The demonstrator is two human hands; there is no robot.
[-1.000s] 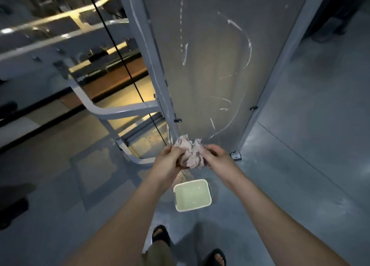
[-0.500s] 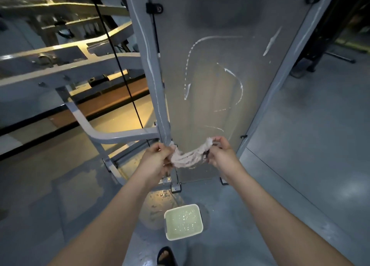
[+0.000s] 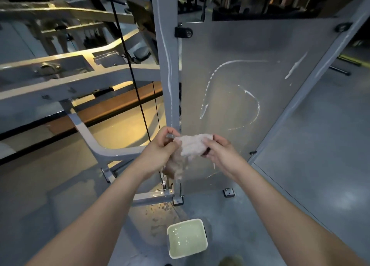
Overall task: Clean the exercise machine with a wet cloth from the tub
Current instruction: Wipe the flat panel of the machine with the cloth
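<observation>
Both hands are up and close together, the left hand [image 3: 160, 152] and the right hand [image 3: 223, 155] each pinching one end of the same cloth [image 3: 192, 145], fingers curled onto it, so neither is free. Beyond them stands the exercise machine [image 3: 84, 79], whose frame runs off past the left hand. Its big grey panel [image 3: 250, 45] rises upright straight ahead of the hands, long axis vertical, and extends well above them. The right hand sits in front of the panel's lower part and looks the nearer of the two to its middle; the left hand is in front of the grey post [image 3: 164, 65] at the panel's left edge. White streaks [image 3: 208, 89] curve over the panel just above the hands, and one more runs down the post. Below the hands and closer to the person, the tub [image 3: 187, 221] rests on the floor [image 3: 310, 165], holding pale liquid. The cloth lies crosswise between the hands, with a bunched tail hanging under the left one. Judging by this, the next wipe goes forward and up from the hands onto the streaked panel, and the right hand seems better placed to lead it.
</observation>
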